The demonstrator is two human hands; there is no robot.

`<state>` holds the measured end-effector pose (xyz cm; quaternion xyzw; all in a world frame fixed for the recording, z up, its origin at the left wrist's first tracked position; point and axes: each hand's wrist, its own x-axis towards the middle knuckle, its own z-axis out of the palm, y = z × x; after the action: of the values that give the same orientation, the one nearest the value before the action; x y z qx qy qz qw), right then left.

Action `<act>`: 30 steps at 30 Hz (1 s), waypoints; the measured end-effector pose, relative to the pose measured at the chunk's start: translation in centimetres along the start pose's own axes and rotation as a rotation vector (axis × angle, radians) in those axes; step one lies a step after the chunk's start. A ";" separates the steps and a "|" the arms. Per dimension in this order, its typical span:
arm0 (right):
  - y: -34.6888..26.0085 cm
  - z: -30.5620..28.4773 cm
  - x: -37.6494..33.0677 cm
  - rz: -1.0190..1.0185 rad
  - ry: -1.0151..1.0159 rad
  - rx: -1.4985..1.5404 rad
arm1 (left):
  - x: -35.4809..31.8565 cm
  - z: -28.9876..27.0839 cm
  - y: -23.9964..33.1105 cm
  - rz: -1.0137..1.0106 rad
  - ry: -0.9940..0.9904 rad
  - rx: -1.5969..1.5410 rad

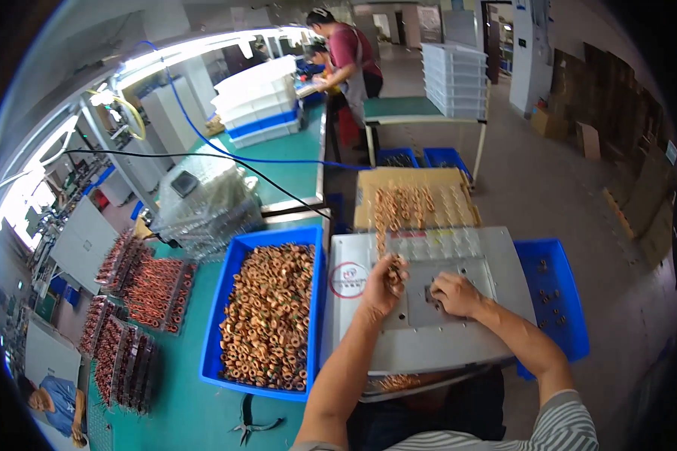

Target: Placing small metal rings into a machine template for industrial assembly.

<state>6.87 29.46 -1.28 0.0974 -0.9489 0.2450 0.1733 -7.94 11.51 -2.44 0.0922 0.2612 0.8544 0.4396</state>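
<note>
My left hand [384, 282] is closed around a few copper-wound ring coils and hovers over the grey metal machine top [459, 338]. On the raised plate at the middle of that top rests my right hand [454, 292], its fingers pinched on a small dark part; what the part is stays unclear. Left of the machine, a blue bin [226, 301] is filled with several copper ring coils [271, 316]. Behind the machine lies a clear plastic tray [459, 203] with rows of the same coils [402, 207] on its left half.
Trays of copper-wound parts [139, 301] lie on the green table at left. A second blue bin [557, 301] with small dark parts sits at right. Black pliers [252, 427] lie near the front edge. A person [346, 60] stands at a far bench beside stacked white trays [259, 101].
</note>
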 end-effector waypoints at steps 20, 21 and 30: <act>2.1 -1.9 10.8 0.381 0.317 0.187 | -0.6 1.6 -0.2 -0.179 0.110 0.046; 4.8 -1.6 11.9 0.456 0.311 0.092 | -0.3 1.3 -0.3 -0.180 0.086 0.046; 5.9 1.4 17.8 0.615 0.139 -0.140 | -0.9 0.8 0.5 -0.146 0.130 0.078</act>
<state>-11.45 32.05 1.77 -0.2228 -0.9344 0.2260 0.1618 -7.48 10.85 -1.39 0.0344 0.3281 0.8134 0.4792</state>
